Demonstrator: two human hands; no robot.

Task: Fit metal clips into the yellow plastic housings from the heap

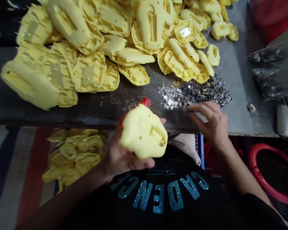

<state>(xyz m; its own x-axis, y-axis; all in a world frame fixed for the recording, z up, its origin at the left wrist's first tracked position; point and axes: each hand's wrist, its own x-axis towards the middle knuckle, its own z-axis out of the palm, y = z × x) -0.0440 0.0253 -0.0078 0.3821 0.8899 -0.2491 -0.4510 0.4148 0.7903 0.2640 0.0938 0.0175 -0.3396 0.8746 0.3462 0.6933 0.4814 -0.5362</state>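
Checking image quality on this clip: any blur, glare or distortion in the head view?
In the head view, the wide lens bows the table edge and stretches the yellow plastic shells at left; the metal pieces and one shell's shiny patch catch glare; the right hand looks slightly soft, perhaps from motion.

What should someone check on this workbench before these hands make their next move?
Left hand firmly around the yellow moulded plastic shell: ok.
Red piece at the shell's top edge properly seated: cannot tell.
Right hand secure on the small white item: cannot tell.
Pile of small metal pieces close to the right hand: ok.
Heap of yellow shells staying on the metal-topped bench: ok.
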